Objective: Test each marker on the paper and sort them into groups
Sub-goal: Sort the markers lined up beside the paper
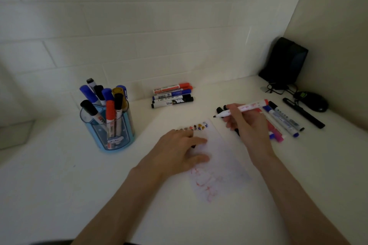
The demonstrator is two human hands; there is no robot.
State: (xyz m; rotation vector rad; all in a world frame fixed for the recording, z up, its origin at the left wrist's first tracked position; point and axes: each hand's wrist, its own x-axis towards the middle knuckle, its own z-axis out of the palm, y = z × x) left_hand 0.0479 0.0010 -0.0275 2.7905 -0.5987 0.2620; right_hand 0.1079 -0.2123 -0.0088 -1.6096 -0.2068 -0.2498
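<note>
Five grouped markers [172, 95] | we count nine in cup [119, 137] | our right hand [249, 125] grips one red-capped marker [249, 106] | left hand [179, 149] flat on paper [219, 161]

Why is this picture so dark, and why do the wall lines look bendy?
Head view: the light is dim, so the desk looks grey; the wide lens bends the wall tiles near the edges; the scribbles on the paper look faint; the right hand and its marker look fairly sharp.
</note>
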